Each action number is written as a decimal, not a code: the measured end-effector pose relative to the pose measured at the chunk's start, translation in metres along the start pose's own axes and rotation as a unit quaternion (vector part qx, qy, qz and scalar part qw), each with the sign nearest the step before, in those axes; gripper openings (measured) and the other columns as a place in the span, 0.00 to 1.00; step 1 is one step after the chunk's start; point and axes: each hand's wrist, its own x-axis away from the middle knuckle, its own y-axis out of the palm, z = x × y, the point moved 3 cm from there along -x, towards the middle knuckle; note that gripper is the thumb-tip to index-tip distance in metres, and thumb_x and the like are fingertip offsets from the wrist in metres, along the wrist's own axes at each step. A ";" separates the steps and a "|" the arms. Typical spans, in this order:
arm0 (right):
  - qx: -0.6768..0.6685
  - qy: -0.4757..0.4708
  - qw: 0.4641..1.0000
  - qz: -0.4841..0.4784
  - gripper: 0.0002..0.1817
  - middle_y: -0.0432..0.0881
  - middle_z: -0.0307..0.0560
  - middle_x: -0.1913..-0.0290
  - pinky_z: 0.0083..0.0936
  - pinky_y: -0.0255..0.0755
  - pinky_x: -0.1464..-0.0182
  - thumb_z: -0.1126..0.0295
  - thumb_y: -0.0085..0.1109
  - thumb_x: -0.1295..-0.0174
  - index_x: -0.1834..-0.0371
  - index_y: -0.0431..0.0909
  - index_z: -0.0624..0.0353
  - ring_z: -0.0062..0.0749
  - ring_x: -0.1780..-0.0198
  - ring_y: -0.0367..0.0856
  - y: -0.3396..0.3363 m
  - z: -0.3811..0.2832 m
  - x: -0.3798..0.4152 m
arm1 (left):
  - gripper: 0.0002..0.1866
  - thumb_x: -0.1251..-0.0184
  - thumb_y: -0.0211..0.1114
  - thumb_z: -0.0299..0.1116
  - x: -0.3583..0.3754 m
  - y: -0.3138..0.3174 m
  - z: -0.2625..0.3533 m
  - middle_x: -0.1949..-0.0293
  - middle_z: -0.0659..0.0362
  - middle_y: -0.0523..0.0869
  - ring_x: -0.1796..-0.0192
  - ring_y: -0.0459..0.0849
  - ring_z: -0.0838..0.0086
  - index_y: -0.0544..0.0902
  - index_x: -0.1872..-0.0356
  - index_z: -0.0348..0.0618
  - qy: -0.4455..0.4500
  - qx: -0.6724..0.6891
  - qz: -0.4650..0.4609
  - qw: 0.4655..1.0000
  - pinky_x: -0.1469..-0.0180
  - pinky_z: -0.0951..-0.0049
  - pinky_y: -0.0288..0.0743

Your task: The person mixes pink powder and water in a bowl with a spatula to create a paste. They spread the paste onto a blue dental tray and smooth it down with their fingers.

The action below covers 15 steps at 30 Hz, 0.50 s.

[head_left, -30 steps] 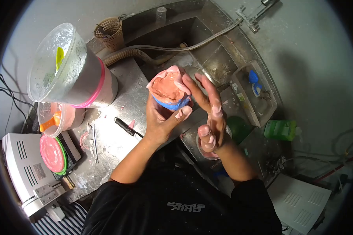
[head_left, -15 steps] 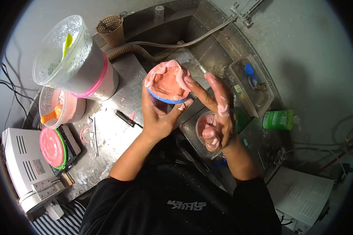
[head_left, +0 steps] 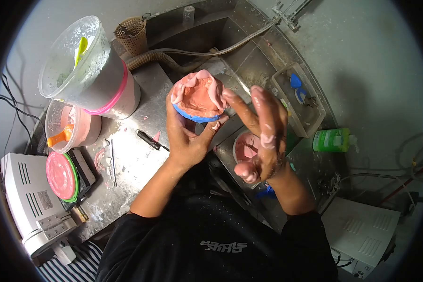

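Note:
A dental-like mold [head_left: 199, 96] of orange-pink material, with lighter pink paste round its rim and a blue base, is held up in my left hand [head_left: 188, 138]. The fingers wrap its underside and the thumb lies along the lower right edge. My right hand [head_left: 265, 136] is smeared with pink paste; its fingers are spread and it holds nothing. Its index fingertip is at the mold's right rim; whether it touches is unclear. Partly hidden behind this hand is a bowl [head_left: 242, 146] with pink material inside.
Clear tubs [head_left: 75, 70] stand at the left, near a small tub [head_left: 93, 128] with an orange scoop and a pink lid [head_left: 61, 174]. A black pen [head_left: 148, 139] lies on the metal counter. A green bottle [head_left: 332, 140] and a tray [head_left: 310, 120] are right.
The mold and my left hand have shifted slightly left. My right thumb has swung out to the left, away from the other fingers, and more of the bowl shows.

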 end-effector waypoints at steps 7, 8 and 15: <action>-0.012 -0.010 1.000 0.022 0.40 0.72 0.61 0.38 0.43 0.58 0.39 0.40 0.39 0.33 0.31 0.53 0.62 0.53 0.37 0.65 0.003 0.000 0.001 | 0.41 0.49 0.67 0.17 -0.001 -0.001 -0.003 0.38 0.51 0.63 0.34 0.66 0.65 0.53 0.35 0.37 0.037 -0.014 0.017 0.999 0.36 0.65 0.67; -0.011 0.000 1.000 0.007 0.40 0.72 0.61 0.38 0.43 0.58 0.39 0.40 0.39 0.34 0.31 0.53 0.63 0.53 0.37 0.65 0.002 -0.002 0.000 | 0.41 0.49 0.67 0.17 -0.002 0.000 -0.003 0.38 0.51 0.63 0.34 0.66 0.65 0.53 0.35 0.37 0.032 -0.007 0.024 0.999 0.35 0.65 0.66; -0.015 0.023 1.000 -0.013 0.41 0.73 0.61 0.39 0.44 0.59 0.40 0.38 0.39 0.34 0.30 0.53 0.62 0.53 0.38 0.66 0.004 -0.002 0.002 | 0.41 0.51 0.66 0.16 -0.003 -0.001 -0.007 0.39 0.52 0.64 0.34 0.66 0.65 0.54 0.35 0.38 0.068 -0.053 0.024 0.996 0.35 0.65 0.65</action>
